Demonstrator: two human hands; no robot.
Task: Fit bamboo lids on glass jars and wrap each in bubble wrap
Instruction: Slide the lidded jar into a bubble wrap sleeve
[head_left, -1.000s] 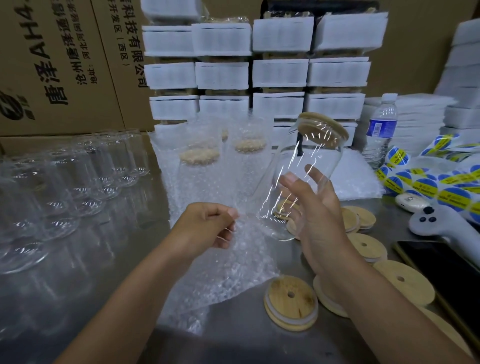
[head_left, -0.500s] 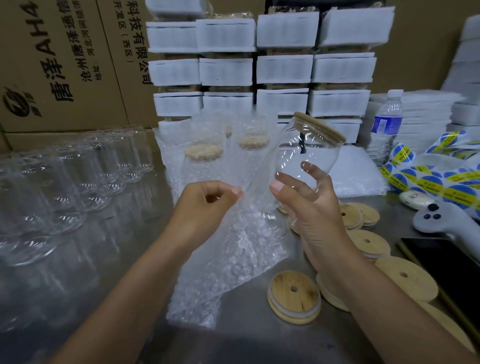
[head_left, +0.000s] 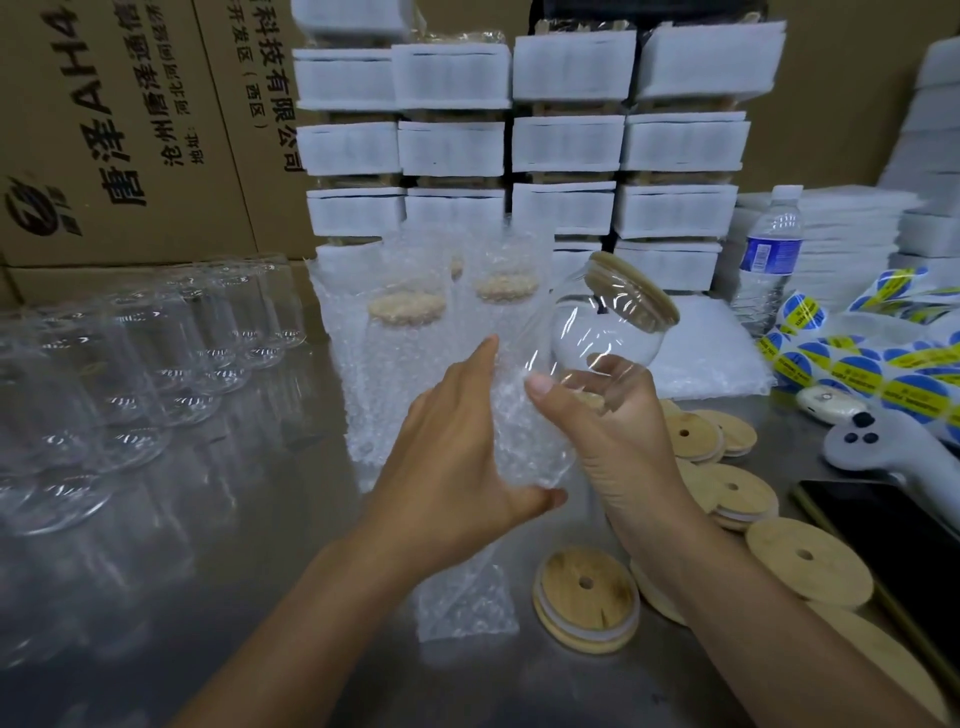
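Left hand (head_left: 457, 467) opened flat; right hand (head_left: 618, 447) grips jar (head_left: 597, 332).

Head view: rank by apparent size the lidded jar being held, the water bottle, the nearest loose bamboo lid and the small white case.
1. lidded jar, clearly largest.
2-3. water bottle and nearest bamboo lid: similar in apparent size, and the bottle stands farther back, so unranked.
4. small white case.

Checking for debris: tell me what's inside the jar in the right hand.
Nothing shows in the clear upper part of the jar, under its bamboo lid. The right hand and the bubble wrap pressed by the left hand hide its lower part.
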